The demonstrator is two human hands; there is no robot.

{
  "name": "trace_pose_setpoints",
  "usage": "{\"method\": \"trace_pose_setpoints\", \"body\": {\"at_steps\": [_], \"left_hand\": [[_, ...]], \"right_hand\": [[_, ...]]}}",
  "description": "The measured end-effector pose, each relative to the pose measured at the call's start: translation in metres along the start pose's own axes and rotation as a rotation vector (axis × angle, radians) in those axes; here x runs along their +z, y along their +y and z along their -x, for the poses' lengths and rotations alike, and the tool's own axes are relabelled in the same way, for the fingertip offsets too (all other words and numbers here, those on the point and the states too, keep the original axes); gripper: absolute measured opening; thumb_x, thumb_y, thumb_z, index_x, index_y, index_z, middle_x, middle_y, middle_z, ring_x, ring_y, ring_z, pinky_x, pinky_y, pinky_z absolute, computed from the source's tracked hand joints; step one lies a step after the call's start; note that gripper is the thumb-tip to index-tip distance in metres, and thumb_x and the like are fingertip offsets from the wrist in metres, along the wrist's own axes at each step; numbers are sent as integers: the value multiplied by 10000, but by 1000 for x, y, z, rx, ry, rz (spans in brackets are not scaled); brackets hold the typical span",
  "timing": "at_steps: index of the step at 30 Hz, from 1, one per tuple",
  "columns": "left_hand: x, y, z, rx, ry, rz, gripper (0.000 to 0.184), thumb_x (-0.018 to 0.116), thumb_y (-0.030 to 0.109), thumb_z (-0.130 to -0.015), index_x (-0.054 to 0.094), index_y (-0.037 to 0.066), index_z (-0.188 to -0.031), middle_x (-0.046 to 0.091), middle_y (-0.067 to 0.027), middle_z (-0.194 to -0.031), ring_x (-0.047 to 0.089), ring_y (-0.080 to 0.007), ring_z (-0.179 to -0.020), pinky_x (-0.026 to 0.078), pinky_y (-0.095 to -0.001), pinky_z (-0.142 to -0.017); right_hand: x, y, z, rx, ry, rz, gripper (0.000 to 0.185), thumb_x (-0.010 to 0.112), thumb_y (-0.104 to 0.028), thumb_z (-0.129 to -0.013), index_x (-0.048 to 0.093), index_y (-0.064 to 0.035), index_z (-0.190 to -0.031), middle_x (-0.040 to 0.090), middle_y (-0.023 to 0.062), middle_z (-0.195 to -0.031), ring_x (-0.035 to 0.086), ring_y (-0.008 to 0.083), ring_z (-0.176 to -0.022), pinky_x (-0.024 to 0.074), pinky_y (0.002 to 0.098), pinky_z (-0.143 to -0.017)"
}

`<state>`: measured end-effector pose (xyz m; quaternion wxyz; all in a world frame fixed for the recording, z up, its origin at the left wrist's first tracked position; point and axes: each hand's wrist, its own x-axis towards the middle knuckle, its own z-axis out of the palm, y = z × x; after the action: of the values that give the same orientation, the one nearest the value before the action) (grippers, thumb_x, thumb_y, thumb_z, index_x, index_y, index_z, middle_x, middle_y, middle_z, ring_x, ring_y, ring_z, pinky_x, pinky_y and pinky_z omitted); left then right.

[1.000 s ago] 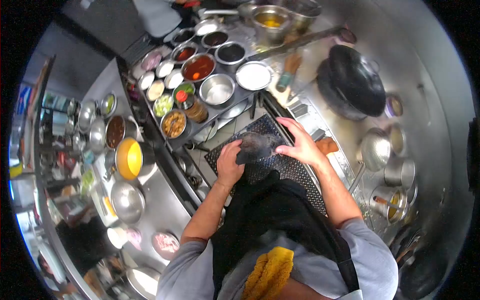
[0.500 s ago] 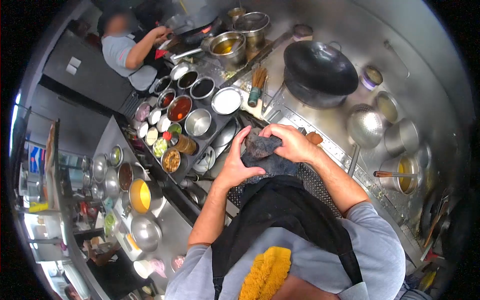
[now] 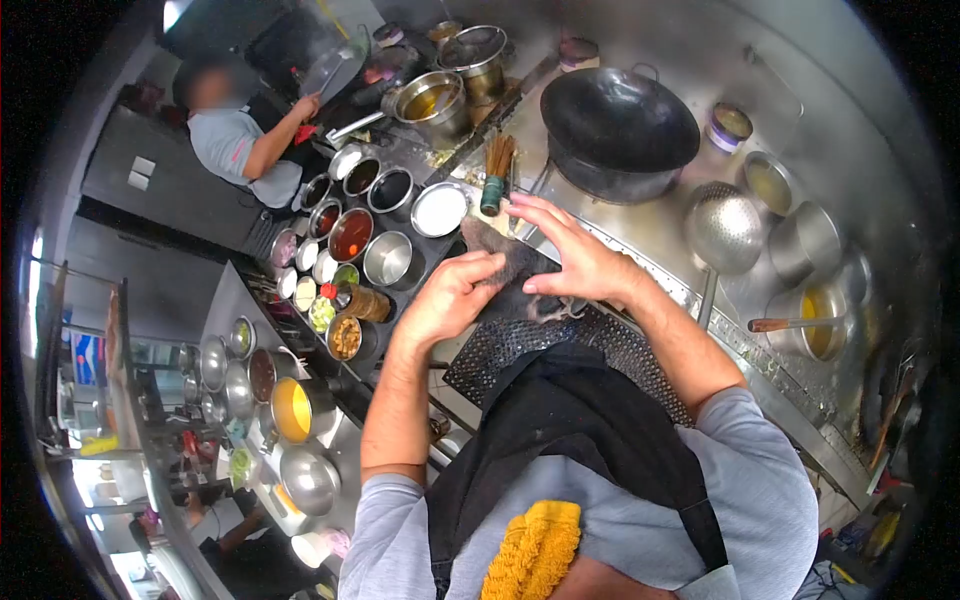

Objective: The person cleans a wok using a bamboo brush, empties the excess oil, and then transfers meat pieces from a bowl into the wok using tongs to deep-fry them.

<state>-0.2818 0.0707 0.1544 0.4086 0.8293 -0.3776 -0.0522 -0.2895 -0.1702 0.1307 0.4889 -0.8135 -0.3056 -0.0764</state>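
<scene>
A dark grey, worn cloth (image 3: 520, 282) hangs between my hands, above the perforated black floor mat. My left hand (image 3: 450, 295) is closed on its left side, with thumb and fingers pressed together. My right hand (image 3: 580, 255) is at the cloth's right side, fingers spread and thumb apart, with the palm over the cloth. A frayed edge shows below my right thumb. Just beyond the cloth lies a bamboo brush (image 3: 495, 178) with a green-wrapped handle, near a white bowl (image 3: 440, 209).
A black wok (image 3: 620, 125) sits on the steel range, with a perforated ladle (image 3: 723, 228) and metal pots to its right. Bowls of sauces and a red-capped bottle (image 3: 358, 301) stand at left. A co-worker (image 3: 235, 145) holds a pan at the back left.
The bunched cloth has opened out between my hands. My right hand has spread its fingers, and my left hand has closed on the cloth. The co-worker's pan is raised. The view has shifted slightly.
</scene>
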Motion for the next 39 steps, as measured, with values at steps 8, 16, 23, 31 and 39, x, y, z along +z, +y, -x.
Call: {"method": "trace_pose_setpoints", "body": {"at_steps": [8, 16, 23, 31, 39], "left_hand": [[-55, 41, -12, -243, -337, -67, 335, 746, 191, -850, 685, 24, -1134, 718, -172, -965, 681, -238, -868, 515, -350, -792], [-30, -3, 8, -371, 130, -376, 236, 619, 233, -949, 635, 1, -992, 639, -202, -783, 635, -321, -728, 495, -390, -687], [45, -21, 27, -781, 518, 641, 309, 509, 300, -1022, 540, 26, -1161, 614, -24, -962, 605, -180, -829, 509, -335, -763], [45, -37, 28, -632, 540, 855, 306, 567, 181, -1006, 529, 0, -1250, 621, -50, -1093, 575, -104, -941, 477, -250, -819], [-15, -97, 10, -420, 1009, 122, 226, 530, 199, -1026, 567, -8, -1107, 594, -27, -968, 510, -107, -893, 440, -257, -816]], "right_hand": [[-9, 17, -28, -186, -324, -17, 310, 807, -215, -742, 579, -37, -852, 637, 118, -1163, 579, 299, -1087, 461, 397, -887], [16, 21, -19, 152, -2, 25, 209, 753, -192, -808, 626, -41, -876, 600, 103, -677, 616, 226, -642, 480, 349, -608], [93, -17, 4, 76, 329, 38, 295, 665, -194, -850, 642, -4, -1074, 675, 225, -971, 660, 394, -885, 545, 442, -772], [86, 9, 2, -85, -110, -323, 271, 672, -122, -820, 676, -20, -1071, 660, 185, -998, 645, 355, -936, 522, 420, -856], [62, 124, -120, 607, 94, -957, 445, 600, -214, -952, 487, -20, -1336, 627, 77, -1124, 605, 142, -946, 512, 284, -781]]}}
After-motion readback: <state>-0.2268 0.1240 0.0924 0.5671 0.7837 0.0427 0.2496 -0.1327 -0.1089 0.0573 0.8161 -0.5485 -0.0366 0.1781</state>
